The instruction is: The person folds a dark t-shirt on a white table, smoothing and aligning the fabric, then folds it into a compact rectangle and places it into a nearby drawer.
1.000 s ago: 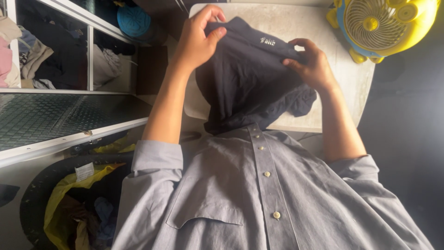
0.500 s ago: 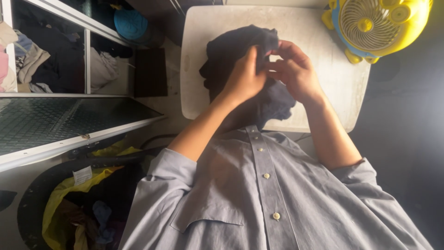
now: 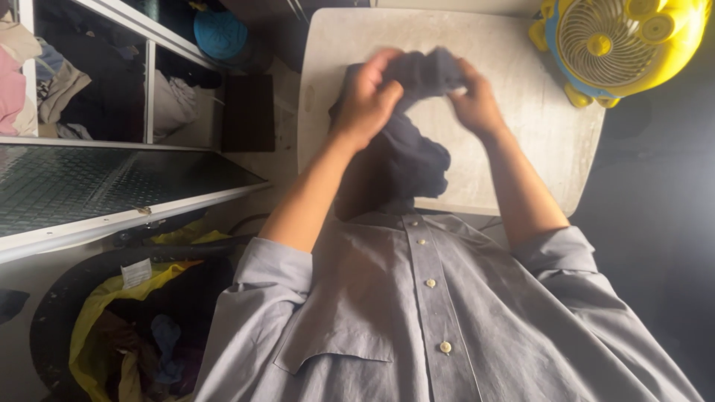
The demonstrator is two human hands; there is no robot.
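Both the left hand (image 3: pixel 366 100) and right hand (image 3: pixel 474 100) are closed on a dark garment (image 3: pixel 408 126), bunched above the table (image 3: pixel 521 149), mid-fold; laying it flat seems next.

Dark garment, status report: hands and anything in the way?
Left hand, right hand: both gripping dark garment, bunched above table. Nothing blocking; fan off right.

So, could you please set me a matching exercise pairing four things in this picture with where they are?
Things:
1. garment
2. fan
3. bin
4. table

Places:
A. bottom left, with a yellow liner
B. under the garment
C. gripped by both the left hand and the right hand
D. top right, on the table

Pairs: 1-C, 2-D, 3-A, 4-B
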